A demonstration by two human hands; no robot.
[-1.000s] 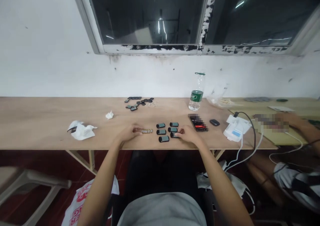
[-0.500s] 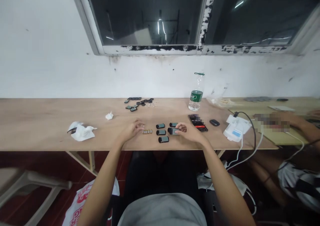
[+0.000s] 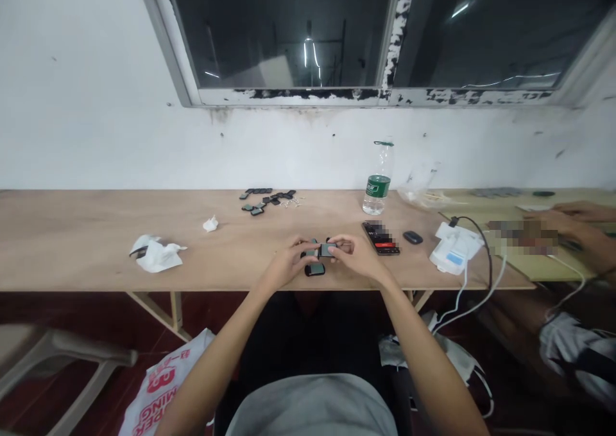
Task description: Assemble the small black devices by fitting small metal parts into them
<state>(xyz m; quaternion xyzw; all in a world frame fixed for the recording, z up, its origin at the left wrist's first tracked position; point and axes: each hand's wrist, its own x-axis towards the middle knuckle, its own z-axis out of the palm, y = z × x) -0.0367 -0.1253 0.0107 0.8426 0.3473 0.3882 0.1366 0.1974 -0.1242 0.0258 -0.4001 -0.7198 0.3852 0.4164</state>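
Observation:
My left hand (image 3: 289,262) and my right hand (image 3: 353,259) meet over the wooden table (image 3: 96,243). My right fingers pinch a small black casing with a teal panel (image 3: 327,250). My left fingers wrap a similar casing (image 3: 312,243), partly hidden. Just below my hands, another teal-panelled casing (image 3: 315,269) lies flat on the wood. My left hand hides the spot where the row of small silver parts lay.
Further back lies a heap of black pieces (image 3: 267,200). A phone (image 3: 380,238), a black oval object (image 3: 412,237), a water bottle (image 3: 378,178) and crumpled tissue (image 3: 156,255) stand nearby. A co-worker's hand (image 3: 572,221) works at the right, beyond white cables (image 3: 486,295).
Both hands have come together over the casings. My left hand has moved right from the silver parts, and my right hand has lifted a casing off the table.

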